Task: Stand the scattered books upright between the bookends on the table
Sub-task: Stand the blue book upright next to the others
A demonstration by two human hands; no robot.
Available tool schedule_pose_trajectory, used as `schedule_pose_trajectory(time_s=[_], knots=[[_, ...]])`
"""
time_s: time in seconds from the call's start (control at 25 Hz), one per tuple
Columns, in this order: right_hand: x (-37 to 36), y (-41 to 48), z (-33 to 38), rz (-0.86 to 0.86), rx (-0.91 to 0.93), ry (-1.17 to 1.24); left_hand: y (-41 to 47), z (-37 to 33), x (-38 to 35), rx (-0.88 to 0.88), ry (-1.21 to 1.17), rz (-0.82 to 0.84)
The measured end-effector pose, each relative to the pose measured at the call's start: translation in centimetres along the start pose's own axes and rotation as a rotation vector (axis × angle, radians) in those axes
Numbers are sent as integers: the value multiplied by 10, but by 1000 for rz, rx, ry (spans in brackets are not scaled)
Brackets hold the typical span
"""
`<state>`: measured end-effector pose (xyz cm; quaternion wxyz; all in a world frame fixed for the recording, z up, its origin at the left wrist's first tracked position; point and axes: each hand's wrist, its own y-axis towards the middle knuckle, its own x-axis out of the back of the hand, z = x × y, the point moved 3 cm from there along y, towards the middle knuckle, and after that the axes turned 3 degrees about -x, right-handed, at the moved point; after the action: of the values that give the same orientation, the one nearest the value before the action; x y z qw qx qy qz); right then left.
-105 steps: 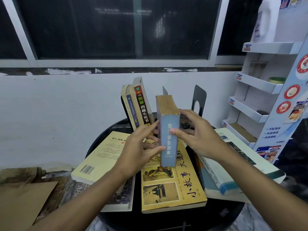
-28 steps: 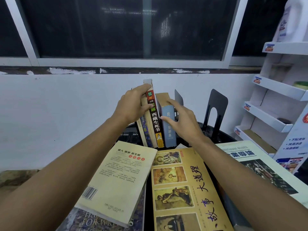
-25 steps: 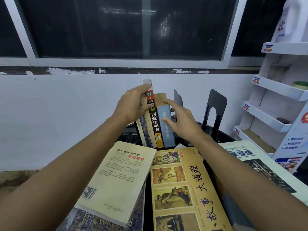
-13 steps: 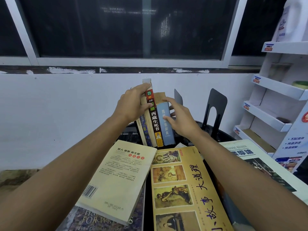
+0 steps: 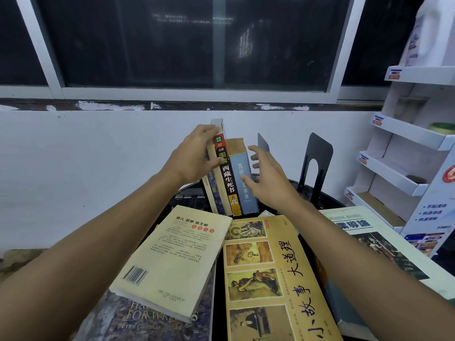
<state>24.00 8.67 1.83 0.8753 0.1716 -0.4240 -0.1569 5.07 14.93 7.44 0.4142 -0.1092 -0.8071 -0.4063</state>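
As left hand [image 5: 192, 159] grips, worn books [image 5: 228, 179] standing, slightly tilted

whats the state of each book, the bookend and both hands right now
black-spine book, standing, tilted left
blue book, standing against it
black bookend, upright, apart from the books
cream book, lying flat, back cover up
yellow book, lying flat
white textbook, lying flat
left hand, gripping the top of the black-spine book
right hand, fingers spread, thumb on the blue book
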Motion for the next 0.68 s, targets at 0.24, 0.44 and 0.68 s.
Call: schedule_pose_trajectory(time_s=[0.24,0.44,0.68], knots=[[4,-40,31,50,58,-51,-44,8,27,-1,43,-25],[0,-70,42,209,50,-147,-101,32,31,136,121,226],[-16,-99,41,383,-23,-207,-154,43,36,273,121,399]])
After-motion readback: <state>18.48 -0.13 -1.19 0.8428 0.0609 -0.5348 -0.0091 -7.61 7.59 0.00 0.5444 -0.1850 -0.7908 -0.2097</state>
